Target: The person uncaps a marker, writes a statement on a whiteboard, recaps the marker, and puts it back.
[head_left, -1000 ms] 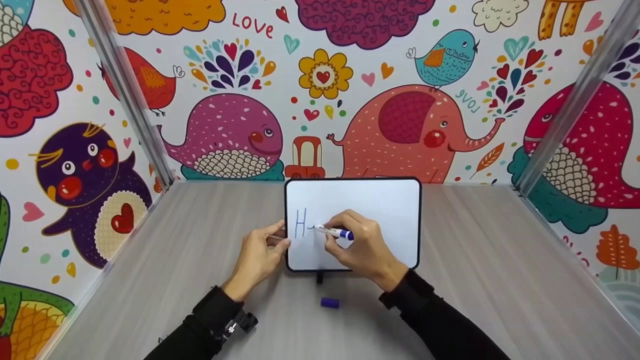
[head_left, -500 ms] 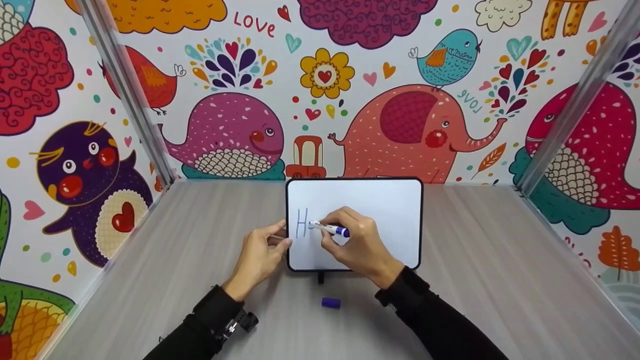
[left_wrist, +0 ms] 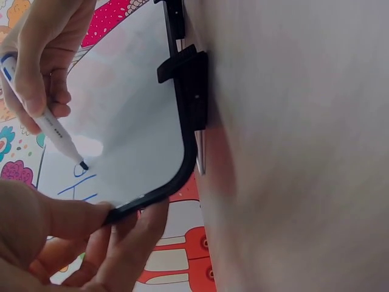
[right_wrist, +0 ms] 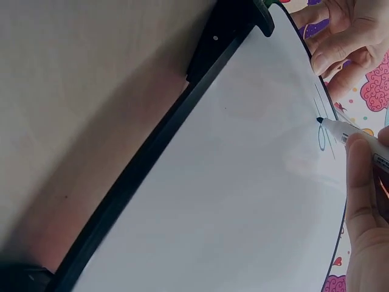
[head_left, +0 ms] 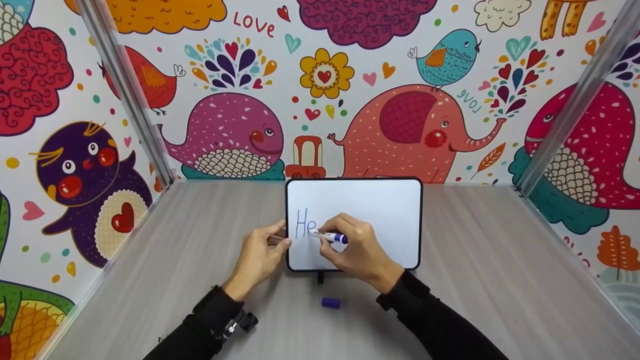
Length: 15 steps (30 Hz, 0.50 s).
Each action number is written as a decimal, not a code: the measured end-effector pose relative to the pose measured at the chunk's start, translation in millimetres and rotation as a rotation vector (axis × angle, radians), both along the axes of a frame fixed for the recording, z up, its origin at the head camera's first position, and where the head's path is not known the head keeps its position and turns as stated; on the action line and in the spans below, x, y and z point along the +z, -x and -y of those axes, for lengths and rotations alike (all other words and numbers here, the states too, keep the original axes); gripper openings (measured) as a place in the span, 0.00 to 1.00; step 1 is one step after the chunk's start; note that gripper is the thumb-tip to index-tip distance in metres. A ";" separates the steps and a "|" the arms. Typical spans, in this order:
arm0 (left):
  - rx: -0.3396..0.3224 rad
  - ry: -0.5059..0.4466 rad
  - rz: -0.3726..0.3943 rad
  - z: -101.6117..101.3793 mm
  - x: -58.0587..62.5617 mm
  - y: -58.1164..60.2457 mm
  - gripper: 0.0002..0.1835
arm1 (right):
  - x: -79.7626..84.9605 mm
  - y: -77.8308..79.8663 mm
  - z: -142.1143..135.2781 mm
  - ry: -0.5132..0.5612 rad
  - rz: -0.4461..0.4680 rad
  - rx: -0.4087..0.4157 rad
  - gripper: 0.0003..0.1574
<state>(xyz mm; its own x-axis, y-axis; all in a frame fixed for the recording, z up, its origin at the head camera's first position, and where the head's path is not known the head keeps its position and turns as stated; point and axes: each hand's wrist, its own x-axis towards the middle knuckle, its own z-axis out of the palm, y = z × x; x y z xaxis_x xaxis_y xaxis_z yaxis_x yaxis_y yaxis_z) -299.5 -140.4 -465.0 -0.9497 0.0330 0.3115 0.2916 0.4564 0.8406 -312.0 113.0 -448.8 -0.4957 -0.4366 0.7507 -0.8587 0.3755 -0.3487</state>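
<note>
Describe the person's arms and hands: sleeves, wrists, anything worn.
The left sleeve and right sleeve are black and long. A black left band and black right band go round the wrists. Beside the left band sits a small black device with a shiny silvery piece. The left hand and right hand wear no gloves.

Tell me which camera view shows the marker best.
The left wrist view: the marker appears large, with both blue end and dark tip visible. The head view shows it much smaller; the right wrist view shows the tip and front, but not the blue end.
</note>
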 end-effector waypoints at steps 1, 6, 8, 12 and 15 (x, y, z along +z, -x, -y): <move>0.002 0.001 0.003 -0.2 0.1 0.0 0.27 | -0.2 -0.5 -0.9 -0.001 0.003 0.001 0.14; 0.005 0.000 0.014 -0.8 0.7 -0.6 0.27 | 0.1 -2.7 -5.2 -0.005 0.030 -0.005 0.13; 0.005 -0.003 0.015 -1.0 0.8 -0.8 0.27 | 0.3 -2.9 -6.9 -0.007 0.035 -0.010 0.12; -0.002 -0.005 0.009 -0.8 0.6 -0.8 0.27 | 0.9 -1.4 -10.8 -0.003 0.015 -0.023 0.12; 0.000 0.000 0.007 -0.7 0.5 -1.1 0.27 | 3.1 0.4 -14.0 0.015 -0.008 -0.047 0.12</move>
<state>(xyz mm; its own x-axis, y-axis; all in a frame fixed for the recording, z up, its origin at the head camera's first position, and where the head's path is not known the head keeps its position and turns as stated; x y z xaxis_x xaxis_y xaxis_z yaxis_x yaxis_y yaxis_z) -298.4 -139.8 -464.5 -0.9519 0.0331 0.3046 0.2855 0.4568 0.8425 -312.4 127.0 -445.7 -0.5096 -0.4020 0.7607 -0.8429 0.4105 -0.3478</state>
